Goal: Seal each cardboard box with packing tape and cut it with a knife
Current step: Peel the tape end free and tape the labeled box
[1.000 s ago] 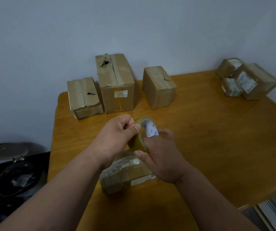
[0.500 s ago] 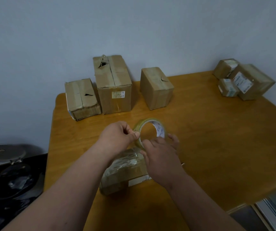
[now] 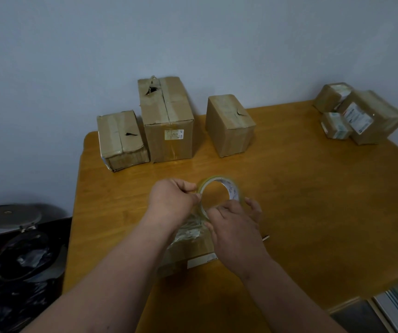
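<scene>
Box labels [image 3: 174,134] apparently illegible

wall [image 3: 193,39]: plain pale blue-grey, dimly and evenly lit | table [image 3: 313,200]: glossy orange-brown wood, rounded far-left corner, pushed up to wall | lower left: dark bin [image 3: 20,260] lined with black bag, round lid [image 3: 8,215] tipped up behind | lower right: strip of grey floor [image 3: 361,318] past table edge

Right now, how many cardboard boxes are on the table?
7. Three along the back left: short box, tall box, third box. Three clustered at the far right corner. One under the hands. Others may sit outside the view.
</scene>
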A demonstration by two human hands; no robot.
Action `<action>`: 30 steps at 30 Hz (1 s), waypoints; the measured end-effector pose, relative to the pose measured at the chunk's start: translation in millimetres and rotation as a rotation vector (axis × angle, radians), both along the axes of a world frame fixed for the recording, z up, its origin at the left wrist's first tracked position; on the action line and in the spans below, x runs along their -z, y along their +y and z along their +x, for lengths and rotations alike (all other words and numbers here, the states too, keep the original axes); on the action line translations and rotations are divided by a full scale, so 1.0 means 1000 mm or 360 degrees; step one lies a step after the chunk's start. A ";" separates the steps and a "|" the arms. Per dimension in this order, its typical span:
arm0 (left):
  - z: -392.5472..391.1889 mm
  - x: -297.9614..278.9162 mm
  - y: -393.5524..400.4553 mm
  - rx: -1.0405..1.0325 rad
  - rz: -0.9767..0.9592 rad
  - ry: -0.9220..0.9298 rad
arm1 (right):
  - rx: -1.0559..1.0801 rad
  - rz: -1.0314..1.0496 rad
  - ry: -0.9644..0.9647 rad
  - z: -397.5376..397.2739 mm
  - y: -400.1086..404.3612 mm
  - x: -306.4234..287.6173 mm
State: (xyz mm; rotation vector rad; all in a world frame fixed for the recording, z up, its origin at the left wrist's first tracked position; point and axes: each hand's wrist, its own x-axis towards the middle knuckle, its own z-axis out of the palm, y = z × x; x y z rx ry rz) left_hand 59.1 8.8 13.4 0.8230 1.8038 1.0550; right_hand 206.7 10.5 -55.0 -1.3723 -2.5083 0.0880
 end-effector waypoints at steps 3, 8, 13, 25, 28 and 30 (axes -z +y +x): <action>0.001 0.003 0.000 -0.0068 0.0007 0.0007 | 0.0022 0.0015 0.0000 -0.001 0.001 0.001; -0.007 0.003 0.002 0.0038 -0.0067 0.0087 | -0.0034 0.0072 0.0016 0.000 0.002 0.004; -0.005 0.001 0.004 0.0167 -0.0167 -0.0136 | -0.0064 0.0043 0.0078 -0.001 0.005 0.007; -0.015 0.012 -0.002 0.0266 0.0119 0.0219 | 0.0015 0.0044 0.0227 -0.006 0.009 -0.001; -0.010 0.015 -0.003 0.0084 0.0257 -0.0142 | 0.0036 0.0037 0.0323 -0.009 0.009 -0.004; -0.009 0.016 -0.003 -0.0005 0.0337 -0.0333 | 0.0033 -0.0005 0.0365 -0.011 0.007 -0.005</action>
